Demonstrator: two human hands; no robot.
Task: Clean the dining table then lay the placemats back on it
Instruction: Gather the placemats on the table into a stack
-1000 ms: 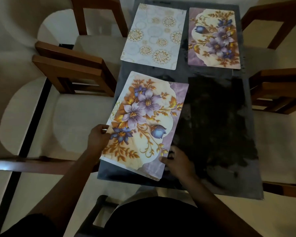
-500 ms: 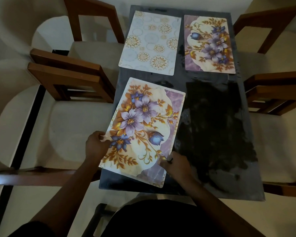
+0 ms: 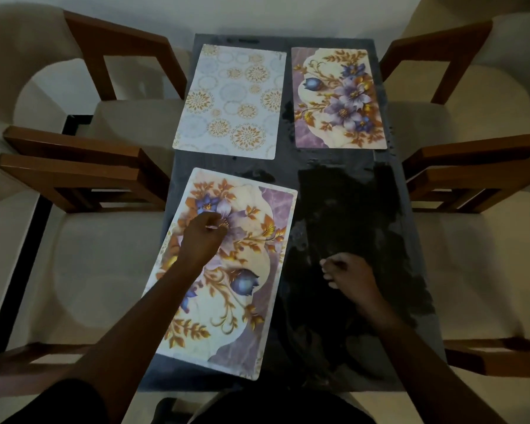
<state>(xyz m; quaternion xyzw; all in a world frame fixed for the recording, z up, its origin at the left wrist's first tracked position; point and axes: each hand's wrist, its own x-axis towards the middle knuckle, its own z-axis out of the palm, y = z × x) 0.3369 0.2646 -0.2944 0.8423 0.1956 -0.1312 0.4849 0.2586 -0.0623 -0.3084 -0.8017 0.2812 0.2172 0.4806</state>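
Three mats: we see all of them lying flat on the dark table (image 3: 343,166).
Near mat (image 3: 251,301): floral, at near-left, slightly skewed to the table edge.
Circle mat (image 3: 233,99): far-left.
Far floral mat (image 3: 337,96): far-right, just beside the circle mat.
Left hand (image 3: 201,240): over the near mat's middle, fingers curled; whether it presses or pinches we cannot tell.
Right hand (image 3: 349,276): over bare tabletop, apart from the mats, fingers curled in, holding nothing.
Chairs (image 3: 83,179): wooden, on both sides.

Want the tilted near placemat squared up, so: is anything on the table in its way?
Nothing visible blocks it. The left hand is over the near placemat; beside it, only the right hand is over the table, and the patterned placemat and far floral placemat lie apart from it.
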